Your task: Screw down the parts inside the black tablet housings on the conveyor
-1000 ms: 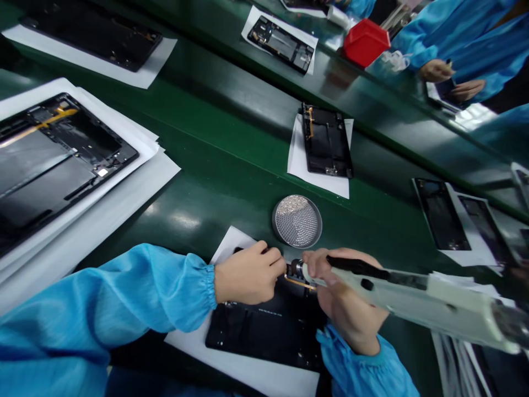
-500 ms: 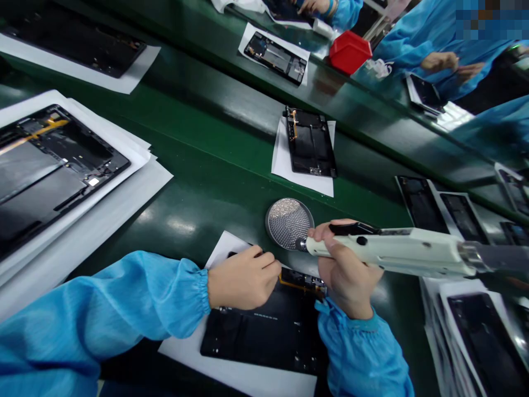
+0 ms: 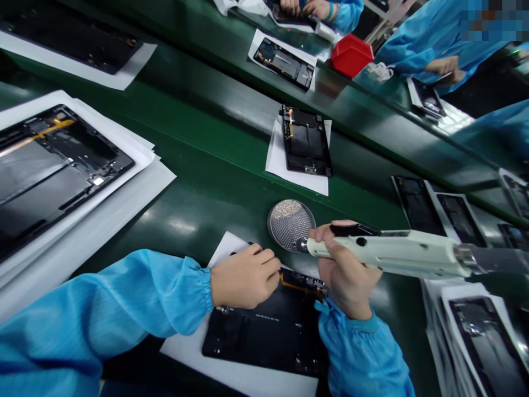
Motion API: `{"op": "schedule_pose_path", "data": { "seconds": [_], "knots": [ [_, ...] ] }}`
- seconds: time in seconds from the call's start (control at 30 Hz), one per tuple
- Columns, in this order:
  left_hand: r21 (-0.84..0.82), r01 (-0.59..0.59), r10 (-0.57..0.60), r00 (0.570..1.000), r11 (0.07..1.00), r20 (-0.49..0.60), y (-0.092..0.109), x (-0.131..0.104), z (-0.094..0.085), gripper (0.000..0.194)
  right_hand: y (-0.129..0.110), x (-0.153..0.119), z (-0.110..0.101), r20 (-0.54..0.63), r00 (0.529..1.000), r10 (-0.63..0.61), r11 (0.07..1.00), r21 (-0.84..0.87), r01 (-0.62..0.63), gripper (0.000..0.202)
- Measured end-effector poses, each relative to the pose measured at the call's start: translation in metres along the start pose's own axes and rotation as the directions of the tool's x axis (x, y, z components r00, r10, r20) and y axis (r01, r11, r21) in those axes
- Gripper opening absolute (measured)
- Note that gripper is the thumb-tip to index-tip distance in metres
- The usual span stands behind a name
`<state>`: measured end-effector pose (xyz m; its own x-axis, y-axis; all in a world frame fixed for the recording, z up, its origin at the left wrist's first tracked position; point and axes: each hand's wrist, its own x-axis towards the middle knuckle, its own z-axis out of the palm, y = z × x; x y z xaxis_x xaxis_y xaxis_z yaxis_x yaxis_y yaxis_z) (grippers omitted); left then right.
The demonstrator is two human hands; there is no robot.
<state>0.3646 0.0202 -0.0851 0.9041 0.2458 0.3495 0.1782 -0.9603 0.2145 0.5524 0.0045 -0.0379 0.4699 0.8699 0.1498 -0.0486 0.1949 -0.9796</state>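
My right hand is wrapped round a pale green electric screwdriver. The tip of the tool is over a round metal dish of screws. Below it, an opened black tablet lies on a white sheet. My left hand rests over the upper left part of this tablet, its fingers curled; what they hold, if anything, is hidden. An orange-edged part shows along the tablet's top edge, between my hands.
Another opened tablet lies on stacked sheets at left. One more tablet sits beyond the dish. At right stands a tablet on stacked sheets. Across the bench are a red bin and co-workers' hands.
The view has shifted slightly. The tablets on the far belt have moved a little relative to the dish. A co-worker's hands have moved down to a tablet. My own hands hold nearly the same pose.
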Motion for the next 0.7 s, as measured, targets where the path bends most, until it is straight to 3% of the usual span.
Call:
{"op": "schedule_pose_path", "data": {
  "seconds": [0.1,0.2,0.37,0.7],
  "knots": [
    [-0.009,0.016,-0.016,1.0,1.0,-0.007,-0.003,0.0,0.001,0.016,-0.009,-0.005,0.0,0.014,0.999,-0.045,0.999,0.027,0.045,0.026],
    [-0.026,0.025,-0.026,1.0,0.999,-0.015,-0.005,0.0,0.003,0.017,-0.019,-0.015,0.001,0.129,0.989,-0.071,0.997,0.045,0.066,0.025],
    [-0.047,0.043,-0.045,0.999,0.998,-0.03,-0.006,-0.001,0.005,0.018,-0.016,-0.034,0.002,0.336,0.941,0.033,0.999,-0.02,-0.028,0.025],
    [-0.06,0.06,-0.06,0.998,0.996,0.0,-0.005,0.001,0.001,0.019,-0.007,-0.034,0.001,0.303,0.951,0.055,0.997,-0.062,-0.038,0.021]
  ]
}}
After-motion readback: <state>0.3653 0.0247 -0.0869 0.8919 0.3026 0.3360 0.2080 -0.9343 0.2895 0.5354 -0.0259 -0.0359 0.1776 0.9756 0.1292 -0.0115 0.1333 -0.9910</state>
